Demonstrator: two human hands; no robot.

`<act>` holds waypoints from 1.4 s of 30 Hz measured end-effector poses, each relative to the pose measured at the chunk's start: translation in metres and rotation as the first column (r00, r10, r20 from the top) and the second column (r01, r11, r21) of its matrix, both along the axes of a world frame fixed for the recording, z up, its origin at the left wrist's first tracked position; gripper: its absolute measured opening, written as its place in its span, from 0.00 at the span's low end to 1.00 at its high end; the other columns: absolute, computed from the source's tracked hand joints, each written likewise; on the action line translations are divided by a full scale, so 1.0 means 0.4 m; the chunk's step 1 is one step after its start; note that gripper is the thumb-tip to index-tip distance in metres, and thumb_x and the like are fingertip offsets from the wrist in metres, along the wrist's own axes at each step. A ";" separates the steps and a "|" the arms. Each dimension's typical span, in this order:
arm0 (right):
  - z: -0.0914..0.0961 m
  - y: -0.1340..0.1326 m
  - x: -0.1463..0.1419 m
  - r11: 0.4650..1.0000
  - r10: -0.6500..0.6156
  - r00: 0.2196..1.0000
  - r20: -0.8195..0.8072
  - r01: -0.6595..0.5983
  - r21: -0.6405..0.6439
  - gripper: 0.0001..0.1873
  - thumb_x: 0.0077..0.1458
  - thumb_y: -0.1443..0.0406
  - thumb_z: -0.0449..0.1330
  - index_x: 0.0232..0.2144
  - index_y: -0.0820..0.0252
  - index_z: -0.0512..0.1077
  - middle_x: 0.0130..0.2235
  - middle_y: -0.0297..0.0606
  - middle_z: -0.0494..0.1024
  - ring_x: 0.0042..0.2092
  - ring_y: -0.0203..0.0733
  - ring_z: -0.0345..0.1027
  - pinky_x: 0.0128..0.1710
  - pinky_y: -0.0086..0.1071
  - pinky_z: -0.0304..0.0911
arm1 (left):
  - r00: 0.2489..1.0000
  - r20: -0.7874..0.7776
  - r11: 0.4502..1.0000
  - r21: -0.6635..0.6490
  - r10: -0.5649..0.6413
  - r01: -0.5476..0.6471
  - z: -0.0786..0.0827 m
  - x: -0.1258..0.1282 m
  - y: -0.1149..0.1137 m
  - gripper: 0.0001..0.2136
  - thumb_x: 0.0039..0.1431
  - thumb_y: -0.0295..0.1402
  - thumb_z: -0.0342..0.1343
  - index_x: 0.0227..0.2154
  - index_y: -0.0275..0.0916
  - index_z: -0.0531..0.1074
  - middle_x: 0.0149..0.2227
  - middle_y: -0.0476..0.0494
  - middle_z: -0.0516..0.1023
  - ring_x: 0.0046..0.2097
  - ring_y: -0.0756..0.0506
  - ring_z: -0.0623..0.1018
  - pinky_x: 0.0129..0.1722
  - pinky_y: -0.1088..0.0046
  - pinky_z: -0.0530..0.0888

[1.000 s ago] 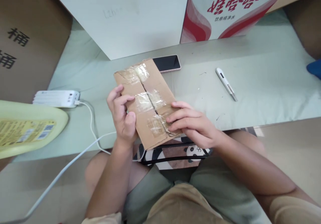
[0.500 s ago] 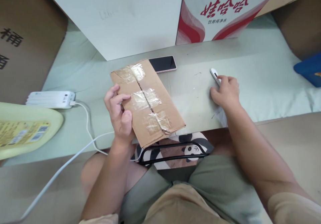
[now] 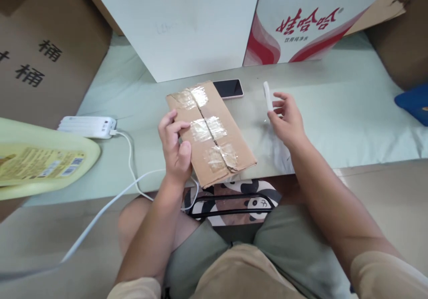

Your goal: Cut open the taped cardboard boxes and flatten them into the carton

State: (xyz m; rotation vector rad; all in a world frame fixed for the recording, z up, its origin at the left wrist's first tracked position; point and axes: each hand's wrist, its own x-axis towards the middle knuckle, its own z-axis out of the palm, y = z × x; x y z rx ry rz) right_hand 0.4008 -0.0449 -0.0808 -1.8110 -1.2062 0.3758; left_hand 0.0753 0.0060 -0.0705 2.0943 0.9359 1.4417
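Note:
My left hand [image 3: 175, 145] grips the left edge of a flat brown cardboard box [image 3: 230, 131], its fingertips resting on the top face. Strips of shiny clear tape cross the box's central seam, and the box is tilted, its near corner over the edge of the cloth-covered surface. My right hand [image 3: 287, 118] pinches a slim white tool [image 3: 266, 94], apparently a small utility knife, between thumb and fingers, raised over the cloth. No blade can be made out. Partly behind the box lies a phone [image 3: 230, 88] with a dark screen.
A white carton [image 3: 197, 31] and a red-and-white carton [image 3: 301, 26] stand at the back. On the left are a power bank [image 3: 87, 126] with a white cable [image 3: 130, 149] and a yellow bottle [image 3: 43, 160]. Clear plastic [image 3: 281, 154] lies below my right wrist. A panda-patterned seat [image 3: 227, 205] shows underneath.
My right hand has lifted the white tool off the cloth and brought it left, closer to the box. My left hand keeps its grip on the box. The whole view has shifted slightly.

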 end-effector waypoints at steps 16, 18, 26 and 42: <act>0.232 -0.080 -0.212 0.694 0.209 0.973 0.100 -0.220 0.686 0.12 0.60 0.60 0.70 0.33 0.51 0.68 0.30 0.31 0.66 0.29 0.37 0.68 0.27 0.34 0.67 | 0.995 -0.098 0.999 0.034 0.034 -0.030 0.008 0.049 -0.056 0.19 0.76 0.49 0.38 0.55 0.45 0.67 0.67 0.34 0.64 0.71 0.35 0.65 0.68 0.48 0.67; 0.254 -0.110 -0.239 0.749 0.251 0.941 0.228 -0.337 0.570 0.08 0.61 0.62 0.68 0.34 0.51 0.71 0.31 0.33 0.71 0.31 0.40 0.72 0.29 0.36 0.70 | 0.989 -0.133 0.998 0.027 0.063 -0.059 0.017 0.055 -0.073 0.20 0.77 0.49 0.37 0.56 0.45 0.66 0.68 0.33 0.64 0.72 0.35 0.65 0.68 0.48 0.67; 0.255 -0.132 -0.263 0.840 0.312 0.853 0.419 -0.454 0.298 0.05 0.60 0.67 0.68 0.38 0.52 0.78 0.43 0.39 0.81 0.41 0.43 0.79 0.42 0.38 0.77 | 0.978 -0.176 0.993 0.055 0.112 -0.104 0.020 0.068 -0.094 0.21 0.77 0.49 0.35 0.57 0.45 0.66 0.69 0.33 0.64 0.72 0.36 0.65 0.69 0.49 0.65; 0.245 -0.120 -0.264 0.790 0.406 0.847 0.344 -0.514 0.333 0.06 0.61 0.70 0.61 0.37 0.54 0.76 0.36 0.37 0.84 0.33 0.39 0.79 0.32 0.32 0.74 | 0.988 -0.133 0.997 0.035 0.078 -0.074 0.002 0.062 -0.079 0.21 0.76 0.50 0.36 0.58 0.47 0.66 0.70 0.37 0.62 0.73 0.35 0.62 0.71 0.47 0.62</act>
